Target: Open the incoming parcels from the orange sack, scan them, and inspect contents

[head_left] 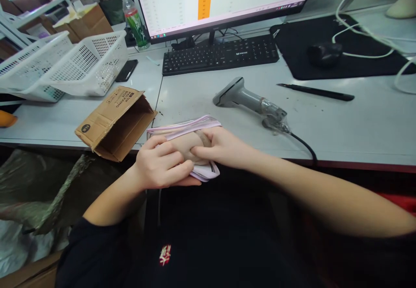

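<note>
Both hands are on a lilac-edged pouch (208,173) with a soft beige item (186,145) showing in its middle; its exact kind I cannot make out. My left hand (162,164) is wrapped around the left and lower side, fingers curled over the front. From the right, my right hand (221,147) pinches the beige item, thumb on its face and fingertips partly hidden at the upper edge. The bundle is held at the front edge of the desk. Left of it, an opened brown cardboard box (113,123) lies with its mouth facing right.
A grey barcode scanner (247,97) with a black cable lies to the right, a black craft knife (318,91) beyond it. Behind are a keyboard (221,54), a monitor (227,1), a mouse (325,54) and a phone (127,70). White baskets (87,62) and a bottle (134,21) stand back left.
</note>
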`<state>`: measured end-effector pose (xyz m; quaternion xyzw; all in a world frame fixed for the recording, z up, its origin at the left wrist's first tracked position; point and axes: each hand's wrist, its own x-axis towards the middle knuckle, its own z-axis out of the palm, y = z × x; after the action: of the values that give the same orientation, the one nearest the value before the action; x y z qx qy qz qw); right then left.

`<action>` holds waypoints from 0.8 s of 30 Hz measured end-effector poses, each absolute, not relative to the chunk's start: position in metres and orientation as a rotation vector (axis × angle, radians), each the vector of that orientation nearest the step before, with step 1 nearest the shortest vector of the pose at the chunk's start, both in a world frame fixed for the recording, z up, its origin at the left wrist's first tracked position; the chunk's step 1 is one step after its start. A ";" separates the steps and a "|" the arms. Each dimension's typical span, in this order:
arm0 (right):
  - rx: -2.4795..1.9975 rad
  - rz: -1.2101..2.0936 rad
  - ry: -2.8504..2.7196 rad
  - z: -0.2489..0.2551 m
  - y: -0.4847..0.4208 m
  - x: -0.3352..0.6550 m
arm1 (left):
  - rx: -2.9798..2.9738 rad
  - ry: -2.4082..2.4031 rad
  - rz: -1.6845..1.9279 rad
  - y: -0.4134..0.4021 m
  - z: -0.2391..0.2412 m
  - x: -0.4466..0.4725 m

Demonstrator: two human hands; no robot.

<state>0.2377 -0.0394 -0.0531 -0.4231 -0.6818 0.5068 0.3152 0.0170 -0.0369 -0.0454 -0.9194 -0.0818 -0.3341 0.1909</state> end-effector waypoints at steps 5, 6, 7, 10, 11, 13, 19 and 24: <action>-1.137 1.694 -1.572 -0.024 -0.028 0.291 | -2.579 -0.233 -0.791 -0.034 -0.045 -0.011; -1.163 1.721 -1.574 -0.022 -0.026 0.308 | -2.561 -0.235 -0.791 -0.034 -0.047 -0.018; -1.193 1.727 -1.569 -0.021 -0.027 0.326 | -2.545 -0.238 -0.801 -0.034 -0.048 -0.024; -1.234 1.675 -1.444 -0.028 -0.033 0.370 | -2.505 -0.233 -0.838 -0.034 -0.054 -0.040; -1.242 1.647 -1.367 -0.031 -0.036 0.378 | -2.503 -0.237 -0.837 -0.034 -0.056 -0.043; -1.257 1.581 -1.181 -0.037 -0.042 0.382 | -2.513 -0.304 -0.808 -0.030 -0.056 -0.048; -0.987 1.535 -0.835 -0.043 -0.045 0.335 | -2.512 -0.917 -0.574 0.000 -0.034 -0.023; -0.919 1.541 -0.527 -0.060 -0.032 0.310 | -2.506 -1.332 -0.429 0.048 -0.029 0.017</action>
<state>0.3098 -0.0325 -0.0597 -0.3955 -0.2268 0.6629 0.5940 0.0173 0.0476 -0.0295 -0.8651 -0.4598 -0.1481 0.1352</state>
